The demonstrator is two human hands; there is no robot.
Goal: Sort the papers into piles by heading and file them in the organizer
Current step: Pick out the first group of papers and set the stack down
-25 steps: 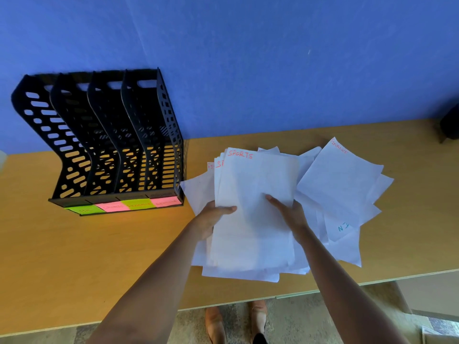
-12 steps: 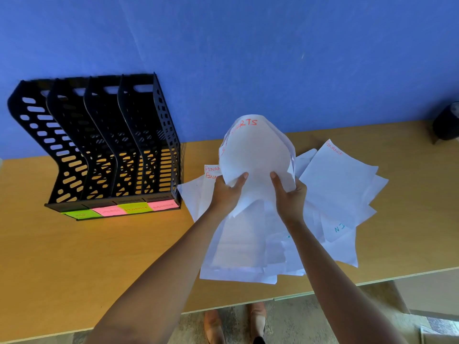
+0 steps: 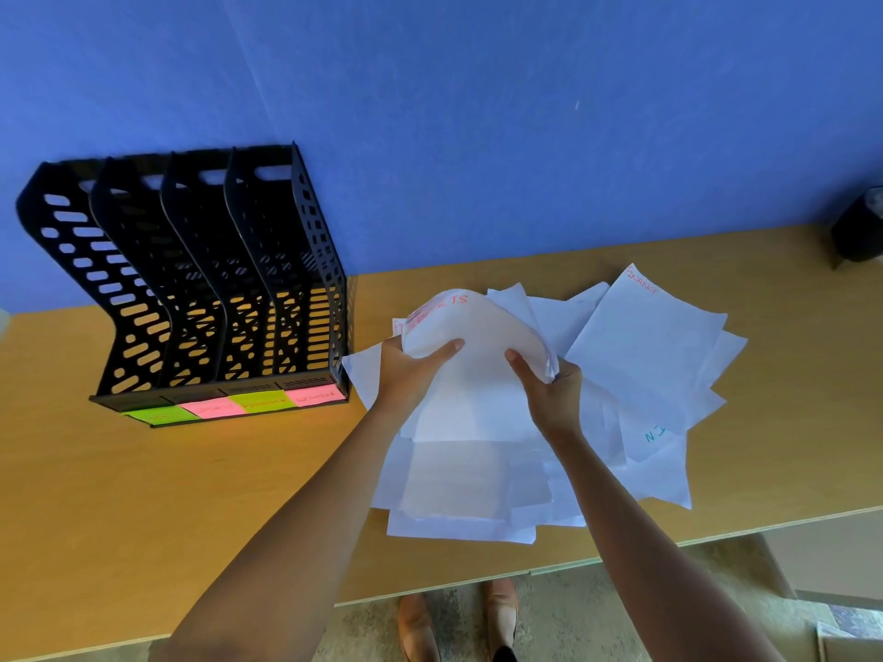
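A loose heap of white papers (image 3: 635, 375) with handwritten headings lies spread on the wooden table (image 3: 143, 494). Both my hands hold a bundle of sheets (image 3: 478, 336) lifted off the heap and bowed upward; its top sheet shows a red heading reading SPORTS. My left hand (image 3: 411, 370) grips the bundle's left edge, thumb on top. My right hand (image 3: 549, 384) grips its right edge. A black organizer (image 3: 200, 279) with several upright slots stands at the left against the wall, and green and pink labels (image 3: 239, 406) line its front.
A blue wall rises behind the table. A dark object (image 3: 857, 226) sits at the table's far right corner. The table's front edge runs below the papers, with carpet and my feet (image 3: 458, 623) beneath it.
The bundle, first flat under my hands, was lifted and bowed upward. Since half a second ago it has come down lower over the heap and curled further back.
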